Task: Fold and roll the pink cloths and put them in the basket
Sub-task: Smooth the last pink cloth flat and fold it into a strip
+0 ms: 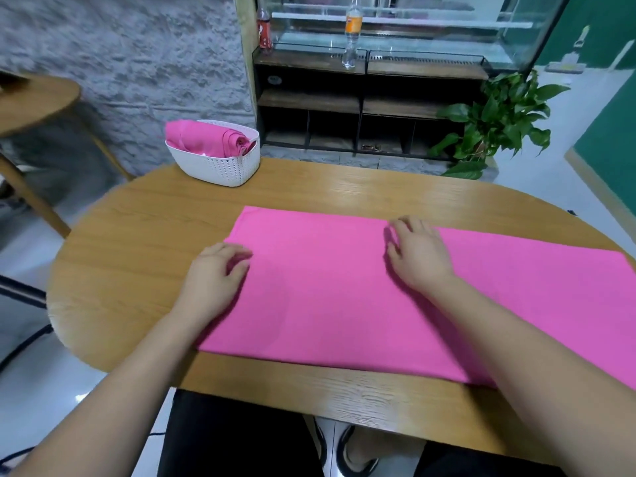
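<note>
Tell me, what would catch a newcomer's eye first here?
The big pink cloth spread flat on the wooden table stands out first, with the person's left hand at its left edge and the right hand resting near its middle. Next comes the white basket at the table's far left, holding rolled pink fabric.

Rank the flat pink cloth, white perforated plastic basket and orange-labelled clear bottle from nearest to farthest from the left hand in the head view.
1. Flat pink cloth, under the left hand.
2. White perforated plastic basket, far left of the table.
3. Orange-labelled clear bottle, on the cabinet beyond.
</note>
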Action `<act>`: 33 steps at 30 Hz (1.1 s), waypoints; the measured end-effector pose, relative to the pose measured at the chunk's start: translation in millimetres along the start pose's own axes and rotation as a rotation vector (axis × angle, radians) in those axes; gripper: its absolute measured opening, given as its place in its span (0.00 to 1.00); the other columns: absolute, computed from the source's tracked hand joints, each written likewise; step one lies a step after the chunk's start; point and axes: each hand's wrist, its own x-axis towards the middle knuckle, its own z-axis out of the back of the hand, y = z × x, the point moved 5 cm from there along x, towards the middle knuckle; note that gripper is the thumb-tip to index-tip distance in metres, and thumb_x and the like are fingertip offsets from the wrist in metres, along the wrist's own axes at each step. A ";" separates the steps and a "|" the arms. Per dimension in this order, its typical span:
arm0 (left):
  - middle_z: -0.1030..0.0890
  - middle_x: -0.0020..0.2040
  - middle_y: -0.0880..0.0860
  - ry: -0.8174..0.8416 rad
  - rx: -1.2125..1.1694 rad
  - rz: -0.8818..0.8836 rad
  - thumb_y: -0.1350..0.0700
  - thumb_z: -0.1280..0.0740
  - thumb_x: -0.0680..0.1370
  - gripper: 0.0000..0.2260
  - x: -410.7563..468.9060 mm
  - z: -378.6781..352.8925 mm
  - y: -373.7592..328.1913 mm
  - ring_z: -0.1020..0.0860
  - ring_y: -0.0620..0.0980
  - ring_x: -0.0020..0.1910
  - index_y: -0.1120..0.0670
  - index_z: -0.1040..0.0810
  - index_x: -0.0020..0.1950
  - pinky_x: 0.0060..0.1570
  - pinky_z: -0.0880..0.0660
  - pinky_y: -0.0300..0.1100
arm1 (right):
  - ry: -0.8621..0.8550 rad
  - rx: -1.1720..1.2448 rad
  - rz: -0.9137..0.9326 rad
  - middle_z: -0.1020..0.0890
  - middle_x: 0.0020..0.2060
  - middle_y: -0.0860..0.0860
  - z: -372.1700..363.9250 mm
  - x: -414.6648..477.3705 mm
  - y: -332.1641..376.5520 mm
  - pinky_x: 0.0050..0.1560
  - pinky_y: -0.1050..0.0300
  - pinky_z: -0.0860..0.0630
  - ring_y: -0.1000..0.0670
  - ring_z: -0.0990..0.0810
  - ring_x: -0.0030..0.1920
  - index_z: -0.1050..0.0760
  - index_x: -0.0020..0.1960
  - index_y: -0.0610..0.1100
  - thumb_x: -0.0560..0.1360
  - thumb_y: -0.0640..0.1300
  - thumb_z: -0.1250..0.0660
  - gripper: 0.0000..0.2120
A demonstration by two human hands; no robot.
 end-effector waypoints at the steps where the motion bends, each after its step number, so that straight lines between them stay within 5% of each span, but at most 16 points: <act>1: 0.16 0.58 0.52 -0.048 -0.008 0.000 0.59 0.29 0.79 0.10 8.8 6.2 6.0 0.21 0.57 0.60 0.51 0.15 0.60 0.63 0.28 0.48 | -0.001 0.050 0.029 0.22 0.60 0.44 -4.2 6.1 20.1 0.60 0.43 0.26 0.39 0.24 0.59 0.24 0.66 0.44 0.80 0.48 0.37 0.16; 4: 0.17 0.55 0.50 -0.110 -0.008 0.063 0.64 0.28 0.76 0.13 31.2 20.0 32.1 0.21 0.55 0.56 0.49 0.15 0.58 0.59 0.27 0.48 | -0.005 0.193 0.112 0.22 0.59 0.46 -18.5 20.2 78.4 0.63 0.44 0.27 0.41 0.24 0.60 0.23 0.66 0.45 0.81 0.48 0.37 0.15; 11: 0.19 0.56 0.48 -0.034 -0.064 0.089 0.54 0.26 0.76 0.12 47.3 15.0 80.2 0.24 0.54 0.58 0.46 0.14 0.59 0.62 0.32 0.42 | 0.033 0.310 0.232 0.21 0.59 0.47 -50.9 40.6 168.4 0.64 0.43 0.28 0.41 0.25 0.61 0.22 0.65 0.46 0.82 0.50 0.39 0.16; 21: 0.18 0.56 0.39 0.037 -0.227 0.070 0.40 0.32 0.69 0.16 48.0 14.5 72.7 0.24 0.45 0.61 0.40 0.13 0.55 0.66 0.31 0.44 | -0.060 0.227 0.217 0.21 0.52 0.48 -59.6 40.6 174.8 0.59 0.45 0.28 0.43 0.25 0.54 0.22 0.56 0.44 0.83 0.50 0.40 0.12; 26: 0.16 0.54 0.40 -0.012 -0.262 0.046 0.48 0.23 0.74 0.07 46.4 13.7 69.5 0.22 0.45 0.59 0.41 0.14 0.51 0.65 0.26 0.49 | -0.061 0.225 0.208 0.21 0.51 0.48 -58.8 39.3 174.1 0.58 0.46 0.28 0.44 0.26 0.53 0.21 0.55 0.44 0.82 0.49 0.40 0.12; 33: 0.17 0.49 0.44 -0.072 -0.252 0.049 0.57 0.22 0.75 0.07 49.1 11.9 70.9 0.20 0.47 0.52 0.46 0.16 0.46 0.56 0.23 0.51 | -0.070 0.229 0.211 0.21 0.51 0.48 -59.9 40.3 174.3 0.58 0.45 0.28 0.44 0.25 0.52 0.21 0.54 0.43 0.82 0.49 0.40 0.12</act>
